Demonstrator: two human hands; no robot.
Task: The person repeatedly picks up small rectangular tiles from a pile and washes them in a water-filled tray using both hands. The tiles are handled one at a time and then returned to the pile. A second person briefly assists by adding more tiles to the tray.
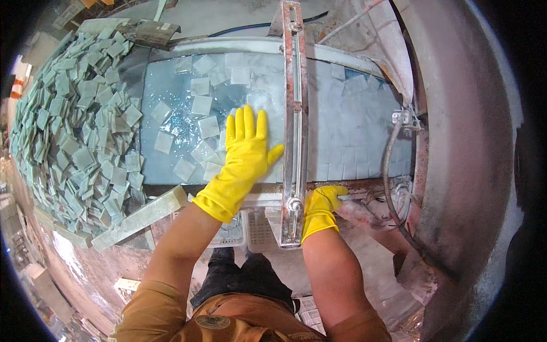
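Tiles (201,105), square and pale green, are lying on both sides of one slotted metal bar (297,106), which is spanning one wet bed (152,171) and bearing two nuts (295,27). Left of the bar, roughly a dozen are sitting loosely; right of it, too many to count are lying close-packed. One uncountable heap (80,131) is rising farther left. Just left of the bar, one yellow-gloved left hand (245,148) is reaching over tiles, four fingers extending, released, thumb spreading barward. Just right of the bar's near end, one yellow-gloved right hand (325,204) is curling beside the bed's edge; whether it is grasping that edge, I cannot tell. One hose (387,165) is curving farther right.
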